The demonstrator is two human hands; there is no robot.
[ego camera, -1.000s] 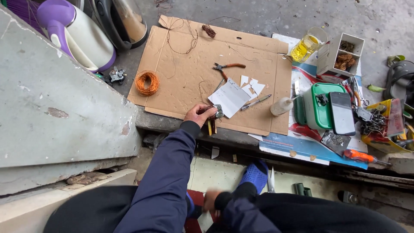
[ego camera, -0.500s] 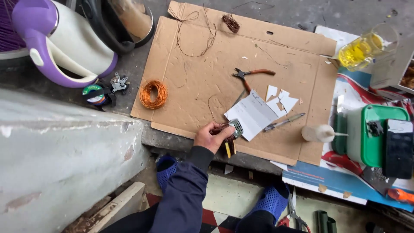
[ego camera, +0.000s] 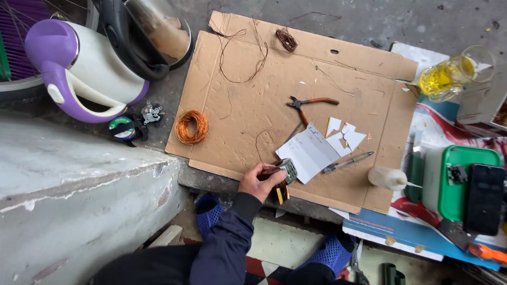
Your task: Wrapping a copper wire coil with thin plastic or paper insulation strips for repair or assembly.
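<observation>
My left hand point(ego camera: 257, 182), in a dark blue sleeve, is at the near edge of a flat cardboard sheet point(ego camera: 248, 84). It grips a small metal part point(ego camera: 288, 170) wound with dark thin wire; a strand of that wire trails up over the cardboard. A yellow-handled tool point(ego camera: 280, 196) lies just under the hand at the cardboard's edge. A white paper sheet point(ego camera: 309, 154) lies right beside the part, with a pen point(ego camera: 348, 161) and cut paper scraps point(ego camera: 343, 136) past it. My right hand is out of view.
On the cardboard lie an orange copper wire coil point(ego camera: 191, 126), red-handled pliers point(ego camera: 310, 102) and a white bottle point(ego camera: 388, 178). A purple-and-white kettle point(ego camera: 79, 68) stands far left, a glass jug of yellow liquid point(ego camera: 449, 76) and a green box point(ego camera: 459, 177) on the right. A concrete slab point(ego camera: 79, 184) fills the left.
The view has moved in closer and lower over the cardboard. My left hand has stayed at the near edge, holding the small wire-wound part. The right hand, seen by my lap earlier, has left view.
</observation>
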